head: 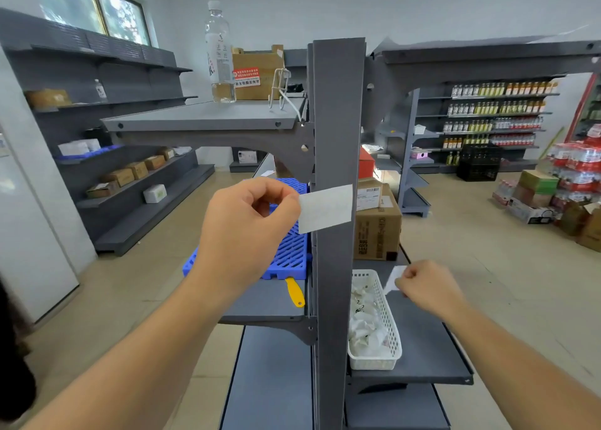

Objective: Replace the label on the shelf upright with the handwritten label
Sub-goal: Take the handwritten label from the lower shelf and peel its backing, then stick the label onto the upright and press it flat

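A dark grey shelf upright (338,110) runs down the middle of the view. My left hand (247,221) pinches the left edge of a white rectangular label (325,209), which lies across the front of the upright at mid height. I cannot tell whether the label is stuck to the metal or just held against it. Any writing on it is too faint to read. My right hand (426,288) is lower, right of the upright above a grey shelf (429,345), pinching a small white paper strip (393,278).
A white mesh basket (392,332) of crumpled paper scraps sits on the shelf right of the upright. A blue plastic grid (289,254) and a yellow-handled tool (295,292) lie on the left shelf. A cardboard box (377,224) stands behind. A water bottle (219,52) is on the upper shelf.
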Available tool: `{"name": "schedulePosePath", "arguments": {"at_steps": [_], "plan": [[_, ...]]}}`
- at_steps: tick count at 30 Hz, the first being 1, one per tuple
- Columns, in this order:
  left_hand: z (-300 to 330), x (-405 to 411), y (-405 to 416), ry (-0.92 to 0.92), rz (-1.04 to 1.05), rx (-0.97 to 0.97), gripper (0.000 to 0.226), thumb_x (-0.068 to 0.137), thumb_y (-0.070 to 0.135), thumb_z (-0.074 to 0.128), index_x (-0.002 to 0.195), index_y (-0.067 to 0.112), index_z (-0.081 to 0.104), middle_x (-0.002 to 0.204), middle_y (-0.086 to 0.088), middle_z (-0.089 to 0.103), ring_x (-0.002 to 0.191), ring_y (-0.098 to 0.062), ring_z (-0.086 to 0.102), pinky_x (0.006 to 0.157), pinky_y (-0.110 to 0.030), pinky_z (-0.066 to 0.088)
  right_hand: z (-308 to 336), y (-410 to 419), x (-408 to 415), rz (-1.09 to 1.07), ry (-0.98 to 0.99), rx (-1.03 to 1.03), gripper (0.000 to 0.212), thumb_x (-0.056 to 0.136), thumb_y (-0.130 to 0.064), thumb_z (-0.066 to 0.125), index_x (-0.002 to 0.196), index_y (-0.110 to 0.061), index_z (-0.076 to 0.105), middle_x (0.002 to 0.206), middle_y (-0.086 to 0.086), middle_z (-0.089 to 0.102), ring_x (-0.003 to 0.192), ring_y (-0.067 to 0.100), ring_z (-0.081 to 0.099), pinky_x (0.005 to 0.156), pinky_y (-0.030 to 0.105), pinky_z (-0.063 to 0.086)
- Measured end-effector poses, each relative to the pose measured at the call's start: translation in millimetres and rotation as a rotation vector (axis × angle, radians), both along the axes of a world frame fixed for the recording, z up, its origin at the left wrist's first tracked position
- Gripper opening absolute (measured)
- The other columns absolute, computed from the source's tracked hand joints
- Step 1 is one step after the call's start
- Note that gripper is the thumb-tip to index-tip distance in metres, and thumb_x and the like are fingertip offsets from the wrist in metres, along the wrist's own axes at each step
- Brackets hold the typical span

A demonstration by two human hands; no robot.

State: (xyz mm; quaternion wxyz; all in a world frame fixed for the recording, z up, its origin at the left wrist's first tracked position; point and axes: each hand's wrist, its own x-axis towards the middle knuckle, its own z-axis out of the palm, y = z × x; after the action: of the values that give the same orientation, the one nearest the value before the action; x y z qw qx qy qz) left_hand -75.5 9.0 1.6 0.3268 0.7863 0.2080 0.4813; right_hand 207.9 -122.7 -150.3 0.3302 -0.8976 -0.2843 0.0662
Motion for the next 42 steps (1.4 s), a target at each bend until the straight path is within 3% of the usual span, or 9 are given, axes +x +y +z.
{"name": "schedulePosePath", "arguments": {"at_steps": [5,8,13,24,27,30,35,39,42], "plan": [[-2.4,-9.5,3.4,-0.008,0.031,0.030,0.014,0.090,0.023,0.069,0.077,0.023,0.075,0.070,-0.005,0.072,0.066,-0.029,0.060,0.051,-0.024,0.044,-39.9,17.5,10.7,0.086,-0.009,-0.292,0.019,0.073,-0.020,0.054,0.055,-0.017,0.048,0.054,0.001,0.055,0.055,0.029,0.058,0.051,0.029,0.037],[-2.8,-14.2,5.4,-0.001,0.043,0.051,0.014,0.090,0.021,0.069,0.078,0.023,0.075,0.069,-0.001,0.072,0.064,-0.027,0.059,0.052,-0.024,0.046,-49.2,29.8,10.2,0.147,-0.021,-0.374,0.028,0.082,-0.021,0.055,0.058,-0.016,0.042,0.054,-0.001,0.050,0.052,0.020,0.048,0.050,0.027,0.034],[-3.7,-17.6,8.4,0.017,0.061,0.073,0.015,0.091,0.021,0.068,0.078,0.026,0.073,0.081,0.012,0.072,0.065,-0.024,0.059,0.050,-0.017,0.044,-51.1,45.4,6.0,0.170,-0.075,-0.403,0.039,0.094,-0.025,0.051,0.057,-0.015,0.042,0.057,0.001,0.053,0.054,0.019,0.052,0.047,0.028,0.035],[-4.4,-9.4,8.8,0.014,0.049,0.101,0.014,0.091,0.020,0.068,0.079,0.025,0.073,0.081,0.013,0.071,0.062,-0.022,0.055,0.050,-0.012,0.039,-47.6,55.2,6.3,0.183,-0.078,-0.348,0.029,0.088,-0.029,0.060,0.063,-0.022,0.047,0.065,-0.002,0.059,0.061,0.015,0.057,0.048,0.028,0.037],[-2.3,-7.1,8.4,-0.014,0.043,0.097,0.013,0.090,0.020,0.069,0.079,0.023,0.075,0.075,0.010,0.070,0.060,-0.021,0.053,0.051,-0.012,0.037,-36.0,49.2,0.7,0.129,-0.098,-0.211,0.031,0.094,-0.028,0.055,0.065,-0.019,0.051,0.066,0.000,0.062,0.062,0.016,0.059,0.050,0.029,0.039],[1.2,-6.4,6.0,-0.039,0.034,0.111,0.014,0.090,0.021,0.069,0.077,0.024,0.074,0.069,0.004,0.070,0.061,-0.023,0.055,0.052,-0.012,0.037,-7.4,35.7,-22.7,0.027,-0.097,0.165,0.025,0.097,-0.024,0.053,0.075,-0.017,0.062,0.065,0.005,0.068,0.060,0.017,0.061,0.052,0.030,0.043],[6.2,-0.7,3.2,-0.076,0.029,0.139,0.016,0.089,0.022,0.068,0.075,0.028,0.072,0.064,-0.001,0.067,0.058,-0.023,0.055,0.052,-0.016,0.039,69.7,9.2,-82.4,0.059,-0.101,0.759,0.030,0.099,-0.026,0.057,0.070,-0.018,0.060,0.053,-0.005,0.050,0.053,0.017,0.045,0.055,0.032,0.040],[8.4,4.2,-5.0,-0.104,0.031,0.214,0.020,0.088,0.020,0.069,0.072,0.032,0.068,0.067,0.006,0.064,0.057,-0.009,0.048,0.054,-0.012,0.036,136.5,-14.2,-135.2,0.362,0.031,0.857,0.025,0.095,-0.013,0.064,0.072,-0.016,0.072,0.053,-0.003,0.060,0.048,0.008,0.050,0.048,0.017,0.042],[8.5,6.4,-14.6,-0.118,0.070,0.388,0.013,0.086,0.024,0.066,0.077,0.033,0.067,0.067,0.019,0.061,0.066,-0.002,0.049,0.064,-0.009,0.035,159.8,-16.3,-153.6,0.467,0.145,0.834,0.021,0.093,-0.021,0.066,0.075,-0.016,0.077,0.059,0.003,0.071,0.047,0.011,0.053,0.050,0.022,0.043]]}}
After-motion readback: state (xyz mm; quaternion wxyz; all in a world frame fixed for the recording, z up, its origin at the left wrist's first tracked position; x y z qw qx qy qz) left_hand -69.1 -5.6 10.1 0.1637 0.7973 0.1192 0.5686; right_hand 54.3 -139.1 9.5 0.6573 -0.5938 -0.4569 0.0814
